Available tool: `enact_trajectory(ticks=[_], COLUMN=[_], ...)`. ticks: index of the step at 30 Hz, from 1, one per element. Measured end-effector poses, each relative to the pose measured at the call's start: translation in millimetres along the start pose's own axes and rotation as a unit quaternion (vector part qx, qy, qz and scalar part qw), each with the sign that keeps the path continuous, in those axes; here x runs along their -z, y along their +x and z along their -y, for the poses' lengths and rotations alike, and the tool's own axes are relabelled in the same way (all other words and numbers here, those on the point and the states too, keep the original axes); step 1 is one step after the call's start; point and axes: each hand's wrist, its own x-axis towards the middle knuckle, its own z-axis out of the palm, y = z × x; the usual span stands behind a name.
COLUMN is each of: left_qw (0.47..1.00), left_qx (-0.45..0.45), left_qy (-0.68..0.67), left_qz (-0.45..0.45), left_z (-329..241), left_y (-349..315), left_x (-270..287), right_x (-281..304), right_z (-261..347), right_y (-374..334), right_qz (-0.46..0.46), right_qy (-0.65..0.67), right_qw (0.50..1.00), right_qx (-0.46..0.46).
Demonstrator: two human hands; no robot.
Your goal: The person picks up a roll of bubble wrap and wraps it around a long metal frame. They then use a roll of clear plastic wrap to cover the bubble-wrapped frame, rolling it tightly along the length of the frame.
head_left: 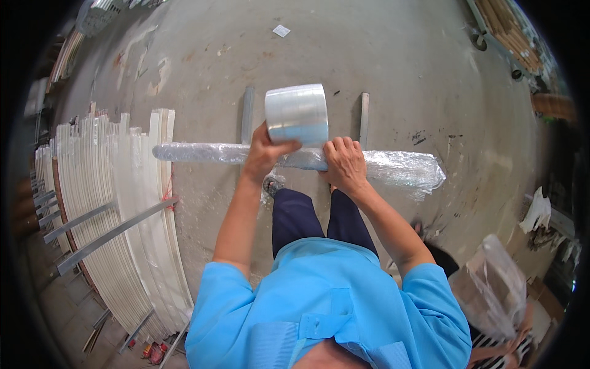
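A wide roll of clear stretch film (297,114) is held by its lower left side in my left hand (265,152), with the fingers wrapped behind it. Below it a long, slim bundle (402,166) lies crosswise in front of my legs, wrapped in shiny clear film. My right hand (345,163) is closed over the middle of this bundle, just right of the roll. Loose film edges hang from the bundle's right part. What lies inside the wrapping cannot be made out.
Two metal bars, one left (247,115) and one right (364,117), run under or behind the bundle. Long white strips (114,215) are stacked at left, with grey metal bars (117,237) jutting across. A clear plastic bag (491,283) is at lower right; brown lengths (507,34) lie far right.
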Motion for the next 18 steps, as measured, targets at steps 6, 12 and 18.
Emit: enact_trajectory(ticks=[6, 12, 18], left_qw=[0.992, 0.959, 0.923], left_qx=[0.119, 0.262, 0.354], left_qy=[0.007, 0.03, 0.107], left_qz=[0.031, 0.102, 0.104], left_z=[48, 72, 86], left_y=[71, 86, 94], left_x=[0, 11, 11], right_x=[16, 5, -123], right_z=[8, 34, -10], right_y=[-7, -99, -82], right_qz=[0.013, 0.019, 0.149], right_qy=[0.055, 0.328, 0.464], right_qw=[0.998, 0.943, 0.83], right_qx=[-0.024, 0.041, -0.271])
